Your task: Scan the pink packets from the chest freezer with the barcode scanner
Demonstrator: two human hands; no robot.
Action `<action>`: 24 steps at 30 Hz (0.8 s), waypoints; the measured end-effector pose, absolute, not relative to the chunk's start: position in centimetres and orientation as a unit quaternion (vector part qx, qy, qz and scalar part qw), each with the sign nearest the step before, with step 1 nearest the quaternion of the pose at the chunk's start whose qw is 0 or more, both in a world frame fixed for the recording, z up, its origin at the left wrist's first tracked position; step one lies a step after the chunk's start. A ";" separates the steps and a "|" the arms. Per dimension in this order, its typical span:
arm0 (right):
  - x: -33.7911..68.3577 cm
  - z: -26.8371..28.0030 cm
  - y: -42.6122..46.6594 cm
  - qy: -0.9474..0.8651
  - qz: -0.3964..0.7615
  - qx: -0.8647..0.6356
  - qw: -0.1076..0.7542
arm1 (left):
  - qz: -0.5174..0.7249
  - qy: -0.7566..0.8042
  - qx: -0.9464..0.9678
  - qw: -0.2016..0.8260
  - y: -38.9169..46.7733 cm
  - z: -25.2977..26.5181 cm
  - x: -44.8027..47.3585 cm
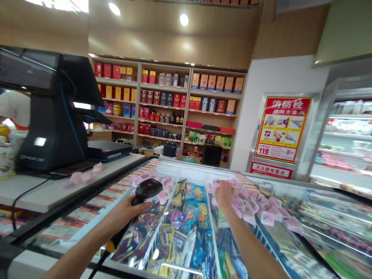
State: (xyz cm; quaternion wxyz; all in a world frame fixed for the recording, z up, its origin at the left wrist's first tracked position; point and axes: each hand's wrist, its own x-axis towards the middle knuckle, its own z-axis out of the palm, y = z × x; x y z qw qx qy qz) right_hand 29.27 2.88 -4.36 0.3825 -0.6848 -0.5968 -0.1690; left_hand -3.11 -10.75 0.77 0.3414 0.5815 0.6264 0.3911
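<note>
My left hand (129,211) is wrapped around the handle of a black barcode scanner (148,188), its head tilted up and forward over the freezer's glass top. A black cord runs down from its yellow-and-black base. On the right, my right hand (224,195) reaches into a loose pile of pink price tags (247,201) lying on the glass. Its fingers are bent down among the tags, and the fingertips are hidden. More pink tags (164,190) lie behind the scanner. Under the glass, white wire dividers separate colourful packs of frozen treats (188,217).
A black checkout terminal (49,116) stands on the white counter (35,193) at left, with a few blurred pink tags (84,177) nearby. Shelves of boxed bottles (165,99) line the back wall. A red fire-hydrant poster (283,130) and a lit refrigerated case (345,143) are at right.
</note>
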 end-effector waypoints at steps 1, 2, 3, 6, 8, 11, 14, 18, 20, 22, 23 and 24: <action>28.2 -4.3 2.6 -0.611 -0.168 -0.670 0.387 | 0.397 0.628 0.575 0.341 -10.9 0.9 -3.2; 26.8 -4.3 2.3 -0.631 -0.158 -0.651 0.391 | 0.406 0.629 0.570 0.339 -11.0 1.0 -3.2; 25.3 -4.4 2.0 -0.658 -0.136 -0.629 0.392 | 0.414 0.628 0.567 0.337 -11.1 1.2 -3.2; 19.9 -4.7 1.2 -0.731 -0.020 -0.572 0.371 | 0.424 0.620 0.564 0.343 -11.5 1.5 -3.4; 16.4 -5.2 0.7 -0.741 0.059 -0.578 0.336 | 0.420 0.618 0.565 0.350 -11.7 1.6 -3.7; 12.5 -6.1 0.1 -0.739 0.079 -0.601 0.295 | 0.412 0.626 0.559 0.354 -12.0 1.5 -4.4; 10.6 -6.9 -0.1 -0.722 0.055 -0.623 0.296 | 0.412 0.637 0.548 0.351 -12.2 1.3 -5.3; 11.1 -7.7 0.3 -0.695 0.045 -0.635 0.334 | 0.402 0.635 0.563 0.344 -12.5 1.3 -5.7; 12.2 -7.8 0.6 -0.691 0.036 -0.626 0.360 | 0.395 0.626 0.575 0.350 -12.8 1.4 -5.3; 13.7 -7.5 0.9 -0.691 0.013 -0.610 0.386 | 0.396 0.614 0.581 0.359 -13.0 1.7 -4.5; 14.5 -7.3 0.9 -0.692 0.000 -0.604 0.395 | 0.395 0.610 0.584 0.362 -13.1 1.8 -4.0; 15.2 -7.1 1.0 -0.692 -0.011 -0.601 0.400 | 0.390 0.607 0.588 0.366 -13.1 1.8 -3.5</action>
